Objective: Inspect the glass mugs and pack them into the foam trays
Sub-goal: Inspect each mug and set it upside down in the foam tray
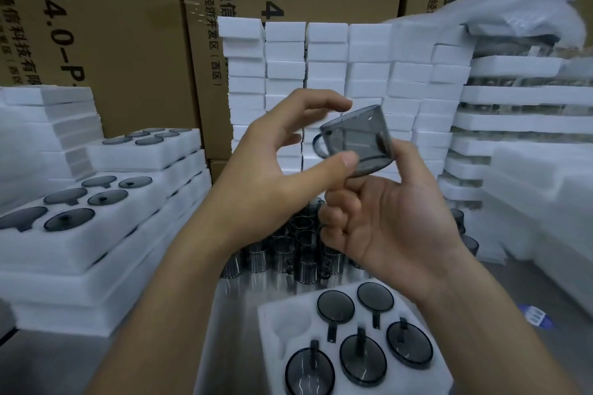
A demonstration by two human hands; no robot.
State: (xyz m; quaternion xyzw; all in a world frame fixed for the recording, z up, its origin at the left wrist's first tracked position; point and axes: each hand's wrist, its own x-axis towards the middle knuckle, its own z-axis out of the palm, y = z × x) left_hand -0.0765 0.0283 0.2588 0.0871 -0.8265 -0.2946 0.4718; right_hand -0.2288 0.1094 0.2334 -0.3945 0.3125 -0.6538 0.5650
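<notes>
Left hand [282,157] is pinching the mug [359,138], right hand [391,221] is gripping its rim, tilting it against white foam stacks [327,51], likely checking for flaws.

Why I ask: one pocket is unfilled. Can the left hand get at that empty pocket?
Probably yes: the empty pocket lies uncovered on the tray's left side, below the left hand, with nothing between. That hand is on the mug, though, which the right hand also holds.
</notes>
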